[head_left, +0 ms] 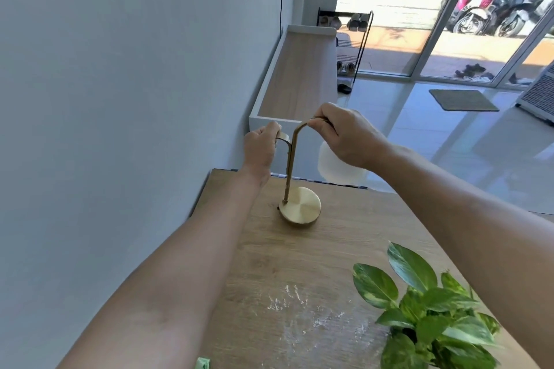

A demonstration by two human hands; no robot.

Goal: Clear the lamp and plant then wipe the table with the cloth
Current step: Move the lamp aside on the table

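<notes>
A pale grey wall [126,75] fills the left half of the frame. A glazed door front [449,24] is seen at the upper right, with parked scooters [491,6] beyond it and a dark doormat [463,100] on the glossy tiled floor [434,159]. The light wooden table [299,263] takes up the lower centre, and white powdery smears [302,311] are spread over its near part. A long wooden-topped white cabinet [302,72] is set along the wall in the upper centre, with a black shoe rack [350,39] beside it. The leafy green potted plant [428,311] is placed at the lower right of the table, under the right forearm. The brass lamp with a round base [299,204] is stood near the table's far edge, its white shade [335,165] partly hidden behind the right wrist. The lamp's curved upper arm is gripped by the right hand [347,135], and its shorter bent strip is pinched by the left hand [260,147]. A scrap of green cloth [203,363] is seen at the bottom edge.
</notes>
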